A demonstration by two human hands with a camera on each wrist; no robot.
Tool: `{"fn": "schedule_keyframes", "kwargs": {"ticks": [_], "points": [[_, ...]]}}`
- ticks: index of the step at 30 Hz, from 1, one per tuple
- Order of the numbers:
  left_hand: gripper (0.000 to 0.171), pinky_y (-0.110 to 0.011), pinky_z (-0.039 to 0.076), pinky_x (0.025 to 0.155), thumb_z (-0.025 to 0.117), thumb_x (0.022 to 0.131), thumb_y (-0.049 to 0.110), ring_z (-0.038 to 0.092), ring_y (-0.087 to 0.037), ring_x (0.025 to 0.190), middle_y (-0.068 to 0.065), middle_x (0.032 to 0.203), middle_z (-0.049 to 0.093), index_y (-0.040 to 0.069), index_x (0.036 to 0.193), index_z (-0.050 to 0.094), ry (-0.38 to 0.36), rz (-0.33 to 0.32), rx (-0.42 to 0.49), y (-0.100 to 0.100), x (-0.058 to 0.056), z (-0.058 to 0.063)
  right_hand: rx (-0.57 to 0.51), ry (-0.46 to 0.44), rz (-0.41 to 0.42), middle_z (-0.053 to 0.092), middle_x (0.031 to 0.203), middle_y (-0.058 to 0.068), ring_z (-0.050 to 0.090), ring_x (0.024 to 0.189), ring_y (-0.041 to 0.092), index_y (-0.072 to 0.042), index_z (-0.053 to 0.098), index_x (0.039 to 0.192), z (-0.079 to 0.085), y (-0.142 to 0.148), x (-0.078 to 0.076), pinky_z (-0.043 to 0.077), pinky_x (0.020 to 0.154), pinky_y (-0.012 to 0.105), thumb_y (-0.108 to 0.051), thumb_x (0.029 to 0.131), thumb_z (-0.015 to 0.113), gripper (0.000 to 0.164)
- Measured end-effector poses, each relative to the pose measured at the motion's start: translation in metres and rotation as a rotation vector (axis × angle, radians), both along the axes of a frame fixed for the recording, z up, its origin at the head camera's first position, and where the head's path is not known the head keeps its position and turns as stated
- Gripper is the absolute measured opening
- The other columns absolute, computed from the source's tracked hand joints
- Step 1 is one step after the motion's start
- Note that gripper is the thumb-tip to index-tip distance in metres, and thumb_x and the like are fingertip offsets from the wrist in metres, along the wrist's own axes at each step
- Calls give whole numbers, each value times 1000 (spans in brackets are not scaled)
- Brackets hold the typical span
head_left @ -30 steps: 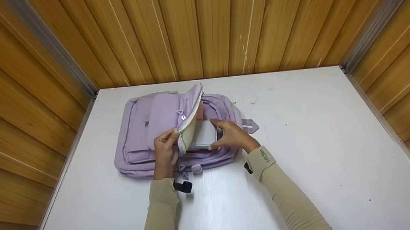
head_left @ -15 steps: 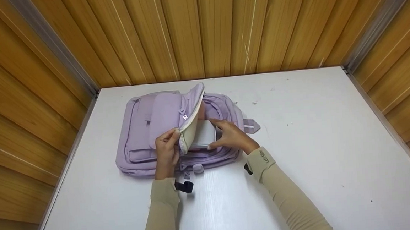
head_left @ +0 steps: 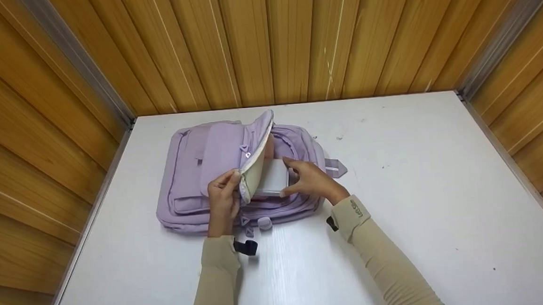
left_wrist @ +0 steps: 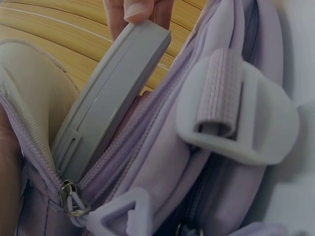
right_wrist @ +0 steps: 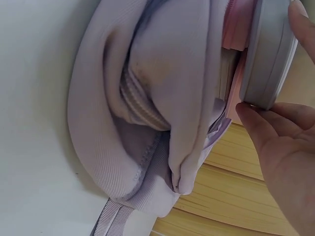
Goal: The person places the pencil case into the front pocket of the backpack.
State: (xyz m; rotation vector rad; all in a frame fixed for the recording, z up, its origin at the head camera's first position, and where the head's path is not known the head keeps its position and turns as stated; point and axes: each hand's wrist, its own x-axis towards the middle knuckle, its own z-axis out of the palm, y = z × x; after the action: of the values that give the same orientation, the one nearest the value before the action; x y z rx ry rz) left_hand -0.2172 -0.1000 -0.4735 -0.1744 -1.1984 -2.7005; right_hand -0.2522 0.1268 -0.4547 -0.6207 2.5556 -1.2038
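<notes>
A light purple backpack [head_left: 188,176] lies flat on the table with its front compartment unzipped. With thumb and fingers, my left hand [head_left: 222,198] pinches the raised edge of the cream-lined flap [head_left: 254,175]. A flat grey box [head_left: 273,177] sits partly inside that compartment, tilted in the left wrist view. My right hand [head_left: 313,180] grips the box by its outer end, thumb on one side and fingers on the other. Its inner end is hidden behind the flap. Something pink [right_wrist: 238,24] shows beside the box within the bag.
A white table [head_left: 419,186] bears the backpack. Wood-patterned panels [head_left: 288,43] stand behind it and at both sides. A grey strap end [head_left: 336,167] sticks out at the bag's right; a pale buckle [left_wrist: 266,118] and zipper pulls [left_wrist: 123,216] hang at the near side.
The head view has shifted slightly. Both hands keep their holds on the flap and the grey box, and the box stays at about the same place in the compartment.
</notes>
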Motion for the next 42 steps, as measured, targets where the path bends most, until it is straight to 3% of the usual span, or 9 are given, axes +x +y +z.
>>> {"fn": "schedule_keyframes", "kwargs": {"ticks": [8,14,22,29,42], "points": [[11,-15,55,61,68,86,0,64,-5,64,-1,74,71,7,83,74,14,0,-5,1,-2,0,-27,10,-54,51,140,20,57,116,34,2,43,140,3,4,4,48,101,44,-20,71,85,84],[14,-15,55,62,66,87,-3,66,-6,65,-1,75,72,7,82,75,-6,-14,-6,1,-2,-1,-9,25,-76,53,137,20,59,115,33,1,46,138,3,3,6,48,101,42,-20,72,85,80],[13,-14,53,60,68,86,-2,63,-4,63,0,74,71,7,82,75,-11,-20,-36,-3,-1,-1,-13,63,-96,67,113,16,58,94,25,2,51,134,-2,-2,6,51,86,38,-18,69,86,76],[9,-15,54,62,69,85,0,65,-5,65,-1,75,72,8,84,75,3,-26,-36,-2,-1,-2,-30,44,-103,56,134,19,61,111,31,2,50,135,-2,-6,7,50,97,42,-17,71,85,76],[8,-15,54,60,72,84,1,64,-5,63,0,73,72,8,82,75,4,-16,-16,2,-3,-2,-105,-5,-128,49,140,16,55,122,37,0,50,135,-3,-9,4,46,104,42,-15,70,85,76]]}}
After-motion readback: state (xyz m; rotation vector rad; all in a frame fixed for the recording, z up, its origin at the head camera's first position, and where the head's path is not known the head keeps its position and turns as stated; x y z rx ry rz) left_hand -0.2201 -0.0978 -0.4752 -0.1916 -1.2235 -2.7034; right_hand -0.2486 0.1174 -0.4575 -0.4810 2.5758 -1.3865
